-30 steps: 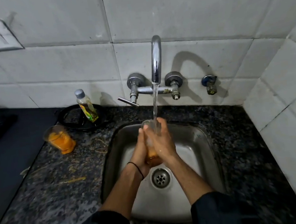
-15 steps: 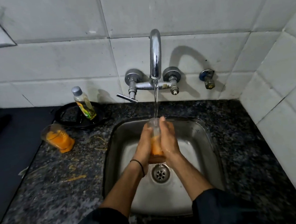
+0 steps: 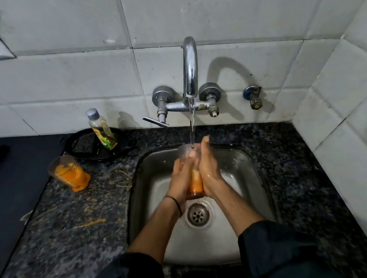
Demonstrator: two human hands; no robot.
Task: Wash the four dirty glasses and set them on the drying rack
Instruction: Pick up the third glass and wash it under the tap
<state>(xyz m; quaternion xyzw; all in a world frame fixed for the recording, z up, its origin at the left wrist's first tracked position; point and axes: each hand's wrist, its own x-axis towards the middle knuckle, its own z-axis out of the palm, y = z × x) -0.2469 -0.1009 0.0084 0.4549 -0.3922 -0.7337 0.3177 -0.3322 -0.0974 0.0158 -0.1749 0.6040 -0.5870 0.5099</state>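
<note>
Since the tap (image 3: 190,71) is pouring its stream (image 3: 192,124) straight into the mouth of the glass (image 3: 195,183), held upright over the sink (image 3: 244,177) just above the drain (image 3: 197,214), now's the moment to actually scrub. Left hand (image 3: 182,179) has its fingers curled round one side, right hand (image 3: 210,172) is pressed flat on the other with fingers straight up; where the right thumb sits I can't tell. Orange gunk coats the lower half, so I'd guess rinsing alone won't shift it: get fingers inside down to the base, turn the glass as you rub, and grip firmly since wet glass is slippery. A second glass (image 3: 70,173) with the same orange mess waits on the granite counter (image 3: 76,250) near the bottle (image 3: 102,129) of yellow-green liquid.
</note>
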